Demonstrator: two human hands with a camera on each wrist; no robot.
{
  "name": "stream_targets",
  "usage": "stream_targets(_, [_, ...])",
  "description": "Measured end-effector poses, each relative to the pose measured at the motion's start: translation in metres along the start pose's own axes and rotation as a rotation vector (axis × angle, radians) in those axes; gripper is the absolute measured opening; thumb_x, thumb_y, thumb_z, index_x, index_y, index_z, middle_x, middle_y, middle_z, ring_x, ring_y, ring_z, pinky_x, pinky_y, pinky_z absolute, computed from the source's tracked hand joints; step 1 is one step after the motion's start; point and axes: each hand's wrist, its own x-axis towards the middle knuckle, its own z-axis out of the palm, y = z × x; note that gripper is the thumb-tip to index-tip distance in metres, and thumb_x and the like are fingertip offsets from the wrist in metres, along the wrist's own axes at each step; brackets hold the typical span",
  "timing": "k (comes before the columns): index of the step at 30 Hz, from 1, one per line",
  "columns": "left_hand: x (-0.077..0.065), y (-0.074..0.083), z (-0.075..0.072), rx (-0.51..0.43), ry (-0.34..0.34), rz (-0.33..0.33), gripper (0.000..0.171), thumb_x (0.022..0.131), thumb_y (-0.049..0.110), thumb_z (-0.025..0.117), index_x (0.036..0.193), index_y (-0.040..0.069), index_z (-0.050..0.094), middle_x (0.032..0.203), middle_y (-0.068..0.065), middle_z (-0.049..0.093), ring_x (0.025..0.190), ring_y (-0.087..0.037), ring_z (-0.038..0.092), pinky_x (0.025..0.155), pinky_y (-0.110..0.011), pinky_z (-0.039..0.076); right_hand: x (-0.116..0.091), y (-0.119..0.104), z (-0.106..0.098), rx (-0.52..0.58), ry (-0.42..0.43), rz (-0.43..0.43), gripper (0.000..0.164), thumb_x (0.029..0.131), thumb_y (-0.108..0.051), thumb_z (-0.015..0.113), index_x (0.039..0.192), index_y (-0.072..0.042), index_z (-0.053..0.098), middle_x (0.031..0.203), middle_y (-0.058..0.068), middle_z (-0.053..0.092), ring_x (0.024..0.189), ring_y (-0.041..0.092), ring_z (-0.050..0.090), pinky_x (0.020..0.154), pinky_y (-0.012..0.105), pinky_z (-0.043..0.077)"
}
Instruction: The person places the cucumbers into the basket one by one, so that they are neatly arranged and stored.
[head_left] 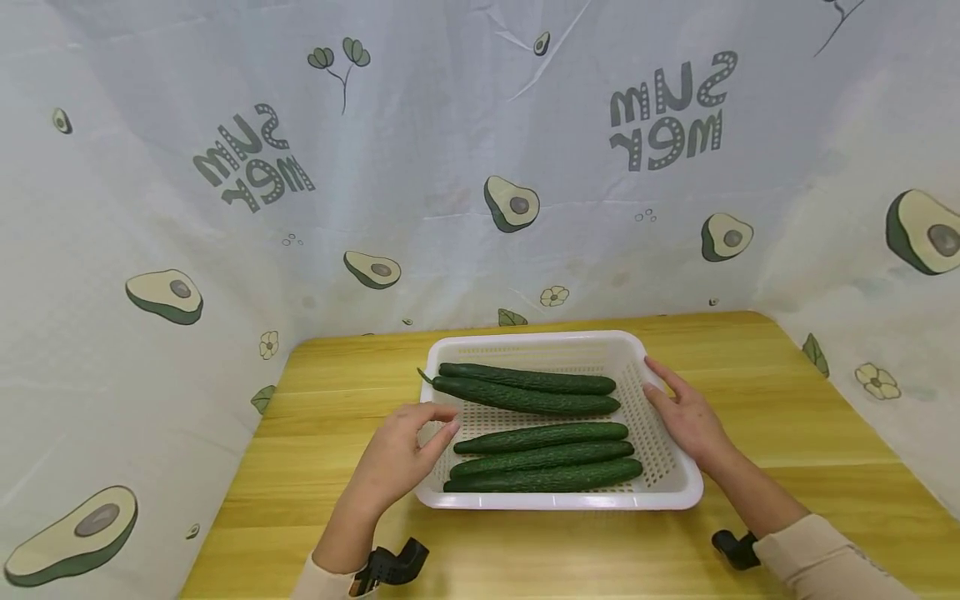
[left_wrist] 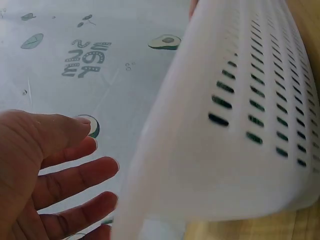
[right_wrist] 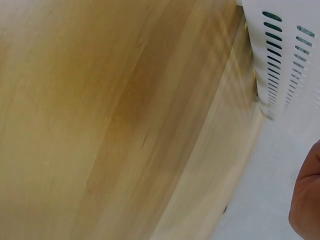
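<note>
A white plastic basket (head_left: pixel 558 501) with a slotted wall and base stands on the table, cucumbers lying lengthwise in it. Two cucumbers (head_left: pixel 525 395) lie toward the back, one with a thin stem over the left rim. Three more (head_left: pixel 542 458) lie side by side near the front. My left hand (head_left: pixel 401 450) hovers at the left rim, thumb and fingers parted with nothing between them; the left wrist view shows the fingers (left_wrist: pixel 82 175) apart beside the rim. My right hand (head_left: pixel 690 421) holds the right rim, thumb over its top, the lower fingers hidden.
The wooden table (head_left: pixel 337 375) extends around the basket on all sides. A pale curtain printed with avocados (head_left: pixel 512 204) hangs behind it and along both sides. Black wrist cameras (head_left: pixel 397 562) sit on both wrists.
</note>
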Motion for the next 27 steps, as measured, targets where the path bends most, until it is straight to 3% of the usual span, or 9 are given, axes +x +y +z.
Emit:
stream_targets(7, [-0.001,-0.021,-0.008,0.077,0.012,-0.033,0.023,0.095,0.025,0.074,0.116,0.015,0.076,0.116,0.001,0.076,0.114,-0.023,0.065,0.097,-0.046,0.055,0.002,-0.001,-0.003,-0.077,0.004,-0.020,0.066,0.110,-0.046,0.038,0.166,-0.017,0.017,0.130,0.042,0.058,0.079,0.029,0.076,0.060,0.040,0.061])
stream_targets(10, [0.003,-0.023,-0.011,0.121,-0.025,0.005,0.022,0.094,0.024,0.075,0.114,0.014,0.076,0.115,0.000,0.076,0.111,-0.023,0.067,0.097,-0.046,0.055,0.003,-0.002,-0.004,-0.095,0.000,-0.023,0.066,0.110,-0.046,0.038,0.165,-0.016,0.017,0.130,0.042,0.058,0.079,0.028,0.076,0.059,0.039,0.061])
stream_targets(12, [0.010,-0.021,-0.011,0.125,-0.103,0.056,0.018,0.095,0.024,0.074,0.111,0.015,0.077,0.111,0.001,0.077,0.105,-0.020,0.069,0.092,-0.041,0.057,0.003,-0.003,-0.003,-0.093,-0.003,-0.019,0.066,0.110,-0.046,0.038,0.166,-0.016,0.017,0.131,0.042,0.058,0.080,0.028,0.076,0.060,0.039,0.061])
stream_targets(15, [0.025,-0.015,-0.007,0.099,-0.306,0.127,0.016,0.098,0.022,0.071,0.110,0.014,0.076,0.102,0.003,0.077,0.091,-0.013,0.070,0.081,-0.031,0.058,0.002,-0.003,-0.003,-0.090,-0.001,-0.012,0.066,0.110,-0.047,0.038,0.166,-0.017,0.017,0.133,0.042,0.057,0.080,0.028,0.076,0.060,0.039,0.061])
stream_targets(17, [0.036,-0.008,-0.004,0.104,-0.443,0.137,0.015,0.097,0.018,0.070,0.111,0.013,0.076,0.098,0.002,0.076,0.085,-0.010,0.069,0.073,-0.026,0.056,0.003,-0.002,-0.003,-0.088,-0.002,-0.011,0.066,0.110,-0.047,0.038,0.166,-0.017,0.017,0.133,0.042,0.056,0.081,0.029,0.076,0.061,0.040,0.061])
stream_targets(20, [0.050,0.003,0.005,0.166,-0.590,0.123,0.015,0.096,0.015,0.072,0.110,0.010,0.076,0.092,0.002,0.075,0.079,-0.009,0.067,0.069,-0.024,0.053,0.003,-0.002,-0.003,-0.094,-0.003,-0.017,0.066,0.110,-0.046,0.038,0.166,-0.017,0.017,0.133,0.042,0.056,0.082,0.030,0.076,0.061,0.040,0.061])
stream_targets(23, [0.058,0.013,0.016,0.208,-0.722,0.057,0.014,0.097,0.014,0.070,0.111,0.012,0.074,0.084,0.001,0.074,0.072,-0.011,0.066,0.067,-0.025,0.051,0.004,-0.001,-0.002,-0.096,0.000,-0.018,0.066,0.110,-0.046,0.038,0.166,-0.017,0.017,0.132,0.041,0.057,0.082,0.030,0.076,0.061,0.040,0.061])
stream_targets(27, [0.057,0.018,0.029,0.257,-0.830,-0.020,0.022,0.101,0.012,0.062,0.123,0.016,0.067,0.089,0.003,0.071,0.065,-0.010,0.057,0.065,-0.025,0.044,0.003,-0.002,-0.002,-0.091,0.007,-0.018,0.067,0.110,-0.047,0.039,0.166,-0.017,0.018,0.131,0.041,0.059,0.081,0.029,0.076,0.061,0.039,0.061])
